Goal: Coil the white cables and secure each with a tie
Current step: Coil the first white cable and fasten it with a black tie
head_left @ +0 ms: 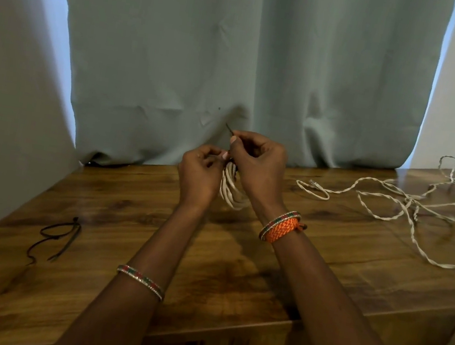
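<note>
text: none readable | labels: none | brands: none | numbers: none | signs: none

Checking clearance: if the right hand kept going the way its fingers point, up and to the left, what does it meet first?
Likely the curtain. The right hand pinches the dark tie, whose tip already points there; depth unclear.

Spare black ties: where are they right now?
Head view: the spare black ties lie on the wooden table near its left edge, left of the left forearm, far from the loose white cable at the right.
</note>
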`<state>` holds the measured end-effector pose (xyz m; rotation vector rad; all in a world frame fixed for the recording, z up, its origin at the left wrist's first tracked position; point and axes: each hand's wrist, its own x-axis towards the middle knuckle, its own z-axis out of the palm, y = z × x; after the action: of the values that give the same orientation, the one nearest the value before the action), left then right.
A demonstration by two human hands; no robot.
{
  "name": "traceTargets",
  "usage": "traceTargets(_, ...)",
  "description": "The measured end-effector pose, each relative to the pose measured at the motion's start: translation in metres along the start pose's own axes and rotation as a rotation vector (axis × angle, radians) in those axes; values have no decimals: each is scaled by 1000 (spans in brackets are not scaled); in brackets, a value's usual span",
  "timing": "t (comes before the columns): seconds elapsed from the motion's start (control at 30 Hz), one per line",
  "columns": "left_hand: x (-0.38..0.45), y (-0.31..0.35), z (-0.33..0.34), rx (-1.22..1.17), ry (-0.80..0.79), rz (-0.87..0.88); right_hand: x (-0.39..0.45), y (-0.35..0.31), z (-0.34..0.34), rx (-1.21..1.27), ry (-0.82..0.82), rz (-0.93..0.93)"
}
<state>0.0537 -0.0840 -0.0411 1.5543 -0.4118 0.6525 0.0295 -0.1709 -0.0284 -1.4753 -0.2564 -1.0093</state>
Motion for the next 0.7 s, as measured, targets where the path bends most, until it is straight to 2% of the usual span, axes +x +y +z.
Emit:
traceTargets(0.17, 4, 3, -2, -56, 114, 39, 2, 4, -2, 48, -7, 43)
traceTargets(0.47, 6, 3, -4, -58, 130, 115, 5, -3, -4, -138, -122, -89)
traceTargets(0.7, 11, 1, -7, -128, 88, 114, 5, -3, -5, -141, -103, -133)
